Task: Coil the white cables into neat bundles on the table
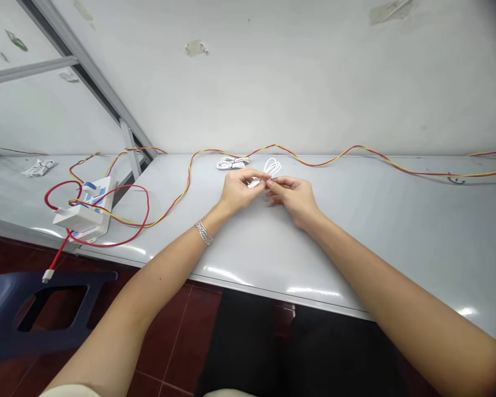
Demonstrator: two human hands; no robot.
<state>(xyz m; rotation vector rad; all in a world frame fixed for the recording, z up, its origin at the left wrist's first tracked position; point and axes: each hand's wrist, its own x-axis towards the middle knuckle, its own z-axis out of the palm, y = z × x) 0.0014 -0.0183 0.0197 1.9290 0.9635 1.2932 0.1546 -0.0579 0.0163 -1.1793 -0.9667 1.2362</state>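
Grip closed, your left hand (238, 193) and right hand (291, 199) pinch a small white plug (254, 183) just in front of a looped white cable (271, 167), where a loose pinch could drop it or snag the loop.

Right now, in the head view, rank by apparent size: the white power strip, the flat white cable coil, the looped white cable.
Largest to smallest:
1. White power strip
2. Flat white cable coil and looped white cable: these look alike, so unranked.
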